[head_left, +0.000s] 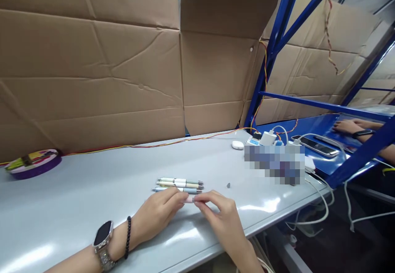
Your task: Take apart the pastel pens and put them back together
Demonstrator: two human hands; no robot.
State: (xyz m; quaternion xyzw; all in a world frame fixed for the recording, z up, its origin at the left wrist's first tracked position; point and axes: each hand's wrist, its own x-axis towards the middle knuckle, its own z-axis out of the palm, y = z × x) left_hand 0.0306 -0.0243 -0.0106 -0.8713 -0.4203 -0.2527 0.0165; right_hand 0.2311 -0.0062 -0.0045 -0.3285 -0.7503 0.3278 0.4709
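Between my two hands is a pink pen [189,199], lying level just above or on the table. My left hand [159,211] is closed around its barrel and hides most of it. The fingertips of my right hand [217,211] pinch the pen's right end, where a small grey tip shows. Just beyond my left hand, several pens [179,185] in green, yellow and blue lie side by side, their grey tips to the right. A small dark grey piece [228,185] rests on the table to the right of them.
The grey table [101,182] backs onto cardboard panels [123,71]. A purple-rimmed round tray [33,166] stands far left. White earbud case [237,145], plugged-in chargers [268,138] and white cables [324,213] crowd the right. Beyond the blue frame [308,100] are phones [317,146] and another person's hands [348,126].
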